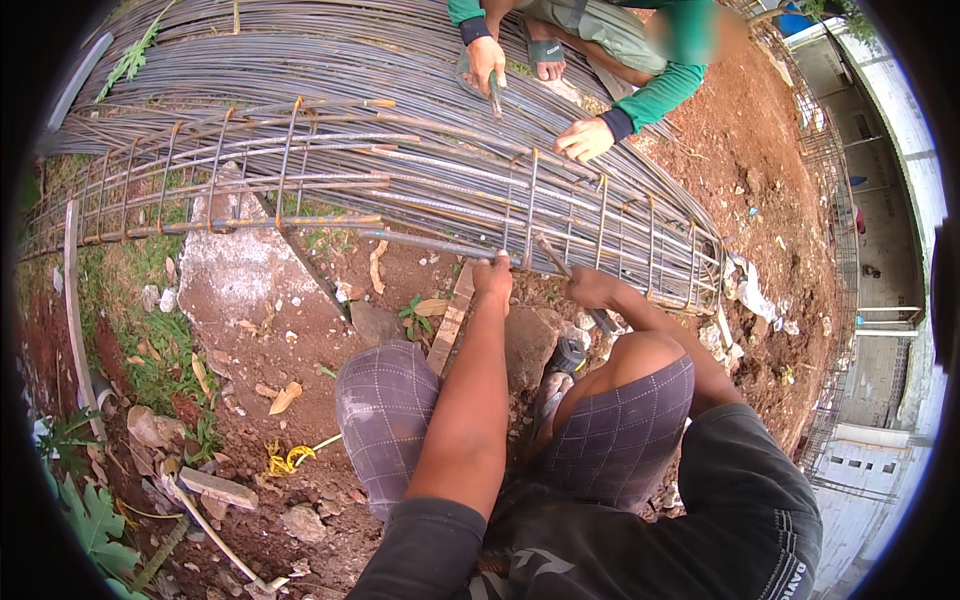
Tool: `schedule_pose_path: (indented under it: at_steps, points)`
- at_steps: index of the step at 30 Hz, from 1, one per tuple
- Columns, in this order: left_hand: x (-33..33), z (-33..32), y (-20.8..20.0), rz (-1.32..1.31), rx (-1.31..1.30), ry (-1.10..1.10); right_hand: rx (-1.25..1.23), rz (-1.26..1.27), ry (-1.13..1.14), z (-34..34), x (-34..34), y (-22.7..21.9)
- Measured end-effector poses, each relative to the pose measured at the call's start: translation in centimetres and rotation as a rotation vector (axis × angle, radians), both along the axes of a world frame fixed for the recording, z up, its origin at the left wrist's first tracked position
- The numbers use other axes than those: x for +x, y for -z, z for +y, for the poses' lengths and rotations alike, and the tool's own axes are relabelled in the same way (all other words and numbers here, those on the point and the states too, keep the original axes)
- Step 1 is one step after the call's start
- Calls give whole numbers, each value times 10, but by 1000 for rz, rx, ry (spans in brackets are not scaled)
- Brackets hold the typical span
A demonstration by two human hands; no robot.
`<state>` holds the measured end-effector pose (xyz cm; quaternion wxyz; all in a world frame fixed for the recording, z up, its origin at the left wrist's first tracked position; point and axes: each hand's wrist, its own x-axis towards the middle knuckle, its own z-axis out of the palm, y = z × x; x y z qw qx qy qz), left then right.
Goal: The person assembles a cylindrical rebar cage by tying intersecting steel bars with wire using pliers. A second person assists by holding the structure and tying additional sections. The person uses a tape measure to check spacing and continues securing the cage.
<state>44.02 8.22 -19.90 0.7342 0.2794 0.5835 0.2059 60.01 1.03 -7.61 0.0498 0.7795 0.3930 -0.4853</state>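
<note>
- Rebar cage (531,205) is being worked on across the middle of the frame.
- At centre, the left hand (492,275) is being placed against the lower bar (435,241); whether it is being gripped cannot be told.
- Right of centre, a slim metal tool (555,257) is being clamped in the right hand (594,288).
- Good control is likely being served by the bar being steadied, short strokes being used and fingers being held clear of the tip.
- Counted: one second tool (496,97) and two co-worker hands (585,140) are being seen, upper centre; loose bars (300,60) are being left uncounted, too many.
</note>
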Motion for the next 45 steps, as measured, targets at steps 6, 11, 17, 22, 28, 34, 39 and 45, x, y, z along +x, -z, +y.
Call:
schedule_pose_path:
  at_steps: [6,11,17,22,28,34,39,45]
  points:
    - [4,3,6,28,65,17,80,-504,-433,30,6,-53]
    - [5,1,17,-12,65,-49,173,-951,-657,63,17,-67]
    - [6,-4,20,32,-1,-7,66,-1114,-926,104,8,-82]
    - [16,-4,29,-51,54,-60,-34,-1197,-996,112,-15,-67]
    - [14,-3,36,-32,-73,72,-205,-1209,-981,123,-36,-73]
    - [12,-5,29,34,-88,80,-195,-1286,-1080,125,-39,-73]
    - [14,-6,34,36,0,75,-288,-1308,-1159,135,-51,-69]
    - [13,-8,32,50,16,5,13,-1169,-1045,142,-37,-64]
